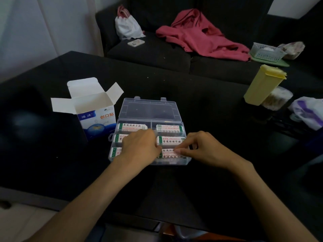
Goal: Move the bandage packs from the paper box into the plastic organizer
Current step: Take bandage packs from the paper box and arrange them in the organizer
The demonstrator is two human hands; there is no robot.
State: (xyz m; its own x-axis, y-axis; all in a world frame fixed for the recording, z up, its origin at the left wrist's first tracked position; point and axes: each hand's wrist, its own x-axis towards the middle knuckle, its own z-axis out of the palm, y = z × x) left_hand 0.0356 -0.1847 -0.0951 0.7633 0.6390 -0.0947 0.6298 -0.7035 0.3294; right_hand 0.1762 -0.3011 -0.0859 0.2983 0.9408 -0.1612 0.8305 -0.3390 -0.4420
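I saw both hands over the open plastic organizer point(148, 109) on the dark surface point(201, 102); the right hand point(202, 149) pinched a bandage pack point(168, 153) in the near-right compartment, the left hand point(139, 147) rested beside it, and the paper box point(95, 117) stood open left.

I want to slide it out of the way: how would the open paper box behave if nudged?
The paper box probably slides or tips easily: it stands upright, tall for its base, and looks empty inside. Its thin open flaps would likely bend rather than push it along.
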